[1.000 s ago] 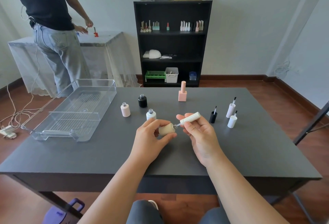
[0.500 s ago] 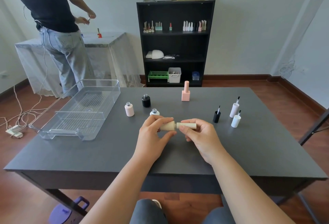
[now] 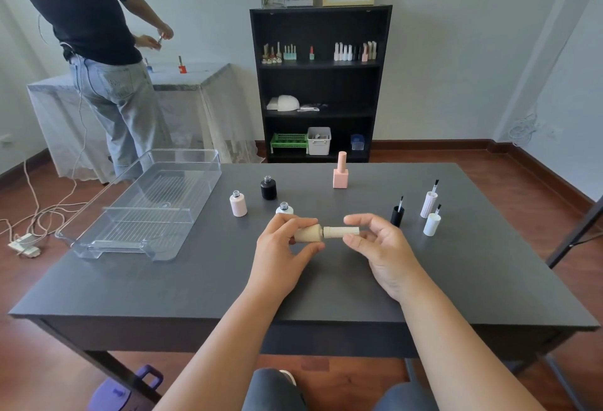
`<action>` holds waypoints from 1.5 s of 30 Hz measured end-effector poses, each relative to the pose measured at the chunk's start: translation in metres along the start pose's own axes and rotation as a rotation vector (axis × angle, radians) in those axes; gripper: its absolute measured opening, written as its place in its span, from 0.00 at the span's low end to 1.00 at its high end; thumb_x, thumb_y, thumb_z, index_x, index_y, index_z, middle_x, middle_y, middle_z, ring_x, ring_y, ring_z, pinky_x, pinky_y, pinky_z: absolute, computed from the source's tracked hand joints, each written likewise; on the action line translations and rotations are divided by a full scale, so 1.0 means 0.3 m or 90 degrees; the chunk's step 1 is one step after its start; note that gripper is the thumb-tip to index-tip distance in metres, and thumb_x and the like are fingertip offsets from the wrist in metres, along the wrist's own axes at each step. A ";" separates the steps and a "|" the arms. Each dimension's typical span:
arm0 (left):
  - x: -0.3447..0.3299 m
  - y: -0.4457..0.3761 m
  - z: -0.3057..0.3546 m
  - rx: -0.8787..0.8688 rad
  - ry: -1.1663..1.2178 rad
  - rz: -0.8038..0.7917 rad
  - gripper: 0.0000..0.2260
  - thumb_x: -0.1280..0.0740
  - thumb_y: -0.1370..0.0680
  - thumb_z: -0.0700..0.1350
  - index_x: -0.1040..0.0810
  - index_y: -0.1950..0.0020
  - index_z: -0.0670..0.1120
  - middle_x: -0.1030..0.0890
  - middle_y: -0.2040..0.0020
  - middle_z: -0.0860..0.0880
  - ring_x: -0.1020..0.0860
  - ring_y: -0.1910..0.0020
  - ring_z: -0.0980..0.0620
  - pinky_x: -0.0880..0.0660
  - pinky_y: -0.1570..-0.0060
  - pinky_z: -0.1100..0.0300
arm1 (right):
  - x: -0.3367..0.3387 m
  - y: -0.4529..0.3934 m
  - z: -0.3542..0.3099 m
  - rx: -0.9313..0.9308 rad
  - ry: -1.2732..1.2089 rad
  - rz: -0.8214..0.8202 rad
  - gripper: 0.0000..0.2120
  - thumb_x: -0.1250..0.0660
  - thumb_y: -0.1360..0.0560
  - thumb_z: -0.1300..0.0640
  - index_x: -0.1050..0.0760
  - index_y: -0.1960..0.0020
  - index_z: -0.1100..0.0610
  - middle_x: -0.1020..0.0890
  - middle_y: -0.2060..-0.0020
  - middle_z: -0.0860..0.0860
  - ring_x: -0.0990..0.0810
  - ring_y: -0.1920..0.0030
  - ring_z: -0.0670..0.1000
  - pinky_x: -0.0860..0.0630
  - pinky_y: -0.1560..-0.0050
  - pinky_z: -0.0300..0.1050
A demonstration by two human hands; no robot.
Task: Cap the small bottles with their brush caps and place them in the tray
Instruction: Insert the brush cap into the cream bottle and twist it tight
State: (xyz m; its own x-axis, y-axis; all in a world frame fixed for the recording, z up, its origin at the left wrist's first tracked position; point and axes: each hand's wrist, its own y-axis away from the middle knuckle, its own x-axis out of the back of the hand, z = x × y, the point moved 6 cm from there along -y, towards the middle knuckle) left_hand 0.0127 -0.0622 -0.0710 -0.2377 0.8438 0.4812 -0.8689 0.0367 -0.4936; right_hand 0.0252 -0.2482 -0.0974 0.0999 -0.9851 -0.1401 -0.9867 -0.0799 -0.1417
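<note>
Hands meet over the middle of the dark worktop [image 3: 195, 286], seen from the head camera. Left hand [image 3: 280, 255] is clamped on a beige bottle [image 3: 308, 233], thumb below and fingers on top, holding it sideways above the surface with its neck pointing right. A beige ribbed cap [image 3: 341, 232] sits on that neck, in line with the bottle. Right hand [image 3: 380, 247] is loosely apart around the cap's far end, forefinger above and thumb below; whether the fingertips touch the cap cannot be told.

Just behind the left hand stands a white bottle [image 3: 284, 208], uncapped, with a pink bottle [image 3: 238, 204] to its left and a black bottle [image 3: 268, 188] farther back, both open too. A capped peach bottle [image 3: 340, 171] stands upright toward the far edge. To the right of the right hand three brush caps stand brush-up: a black cap [image 3: 397, 214], a tall ribbed cap [image 3: 428, 203] and a white cap [image 3: 432, 223].

A clear tray [image 3: 98, 241] rests on the worktop's left side, overhanging its edge, with no bottles inside. Beyond it a person [image 3: 94, 18] in jeans stands at a draped table [image 3: 202, 84], back turned. A black shelf [image 3: 321, 64] against the wall holds more bottles.
</note>
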 end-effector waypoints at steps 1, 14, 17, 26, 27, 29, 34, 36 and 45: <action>-0.001 0.001 0.001 -0.005 -0.006 -0.003 0.16 0.21 0.31 0.42 0.17 0.45 0.52 0.23 0.50 0.57 0.24 0.54 0.60 0.30 0.52 0.75 | 0.005 0.001 0.002 0.005 0.026 0.013 0.10 0.25 0.32 0.59 0.16 0.52 0.49 0.16 0.58 0.45 0.20 0.56 0.43 0.25 0.51 0.37; -0.001 0.001 0.004 -0.018 -0.019 -0.006 0.16 0.21 0.31 0.43 0.17 0.45 0.51 0.24 0.51 0.59 0.24 0.54 0.60 0.29 0.51 0.73 | -0.020 0.012 -0.010 0.043 0.163 0.072 0.06 0.32 0.28 0.46 0.22 0.51 0.41 0.17 0.57 0.47 0.21 0.60 0.45 0.24 0.56 0.40; -0.002 0.001 0.003 -0.018 -0.027 -0.007 0.16 0.21 0.31 0.43 0.17 0.45 0.51 0.24 0.50 0.58 0.24 0.54 0.61 0.31 0.52 0.75 | -0.028 0.018 -0.021 0.086 0.162 0.032 0.11 0.30 0.29 0.60 0.21 0.52 0.44 0.19 0.54 0.49 0.22 0.57 0.47 0.26 0.54 0.40; -0.002 0.002 0.012 -0.032 -0.030 -0.011 0.16 0.21 0.32 0.43 0.17 0.45 0.51 0.23 0.51 0.57 0.25 0.54 0.62 0.28 0.51 0.71 | -0.012 0.015 -0.017 0.076 0.163 0.094 0.01 0.30 0.27 0.50 0.20 0.55 0.44 0.18 0.63 0.48 0.21 0.62 0.46 0.23 0.57 0.46; -0.002 0.001 0.012 -0.030 -0.031 -0.009 0.16 0.21 0.31 0.44 0.17 0.45 0.51 0.23 0.50 0.56 0.25 0.54 0.61 0.28 0.51 0.68 | -0.010 0.015 -0.016 0.075 0.160 0.094 0.03 0.29 0.28 0.48 0.20 0.54 0.43 0.18 0.60 0.47 0.20 0.60 0.46 0.23 0.56 0.45; 0.001 0.002 0.010 -0.024 -0.028 -0.006 0.16 0.21 0.31 0.44 0.17 0.45 0.51 0.23 0.50 0.56 0.24 0.54 0.59 0.26 0.50 0.65 | -0.012 0.018 -0.018 0.073 0.145 0.071 0.09 0.27 0.30 0.50 0.21 0.51 0.42 0.18 0.52 0.46 0.20 0.56 0.45 0.22 0.54 0.40; -0.002 0.003 0.013 -0.024 -0.024 -0.014 0.16 0.21 0.31 0.43 0.17 0.45 0.51 0.23 0.50 0.57 0.23 0.53 0.57 0.25 0.49 0.62 | -0.009 0.019 -0.023 0.092 0.115 0.054 0.11 0.28 0.29 0.62 0.20 0.54 0.46 0.17 0.57 0.43 0.21 0.57 0.45 0.23 0.53 0.41; -0.002 0.003 0.013 -0.023 -0.029 -0.015 0.16 0.21 0.31 0.43 0.17 0.45 0.51 0.23 0.50 0.56 0.23 0.53 0.56 0.25 0.49 0.62 | -0.005 0.015 -0.019 0.090 0.114 0.071 0.08 0.27 0.28 0.60 0.20 0.55 0.47 0.17 0.61 0.43 0.22 0.59 0.46 0.23 0.54 0.44; 0.000 0.002 0.011 -0.026 -0.031 -0.004 0.15 0.21 0.32 0.43 0.17 0.46 0.50 0.23 0.51 0.56 0.23 0.54 0.57 0.30 0.53 0.74 | -0.014 0.015 -0.015 0.064 0.078 0.047 0.13 0.25 0.33 0.54 0.20 0.49 0.45 0.17 0.52 0.47 0.20 0.55 0.45 0.23 0.53 0.39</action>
State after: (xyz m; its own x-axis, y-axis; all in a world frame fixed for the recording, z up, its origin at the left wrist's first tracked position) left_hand 0.0107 -0.0640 -0.0689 -0.2535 0.8165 0.5188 -0.8523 0.0651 -0.5190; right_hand 0.0197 -0.2452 -0.0930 0.0060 -0.9994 -0.0347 -0.9725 0.0023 -0.2330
